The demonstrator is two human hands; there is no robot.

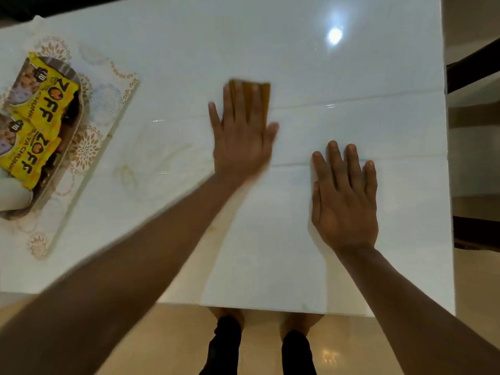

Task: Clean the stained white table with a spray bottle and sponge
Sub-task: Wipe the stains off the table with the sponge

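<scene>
At the far left, a grey oval tray [71, 74] is sitting on a pale placemat printed with gold flower patterns [108, 104], and yellow snack packets with bold black lettering [51, 104] are lying inside the tray, overlapping one another. To the right of the placemat, faint yellowish ring-shaped stains [127, 174] are showing on the glossy white rectangular table [351, 104]. Moving toward the middle, the left hand [240, 142] is lying flat with straight, spread fingers, pressing down on a flat orange-brown sponge [263, 96]; the hand is not curling round it, only bearing on it from above, and the sponge is resting on the table near its centre, its far edge and right side poking out past the fingertips. The hand and sponge are looking slightly blurred. Just to the right and nearer the person, the right hand [345, 198] is resting palm-down on the bare tabletop with its fingers straight and gripping nothing, apart from the sponge. A bright round light reflection [335, 36] is glinting on the table's far right part. Below the near edge, the person's bare feet [300, 320] are standing on a tan floor [135, 347].
</scene>
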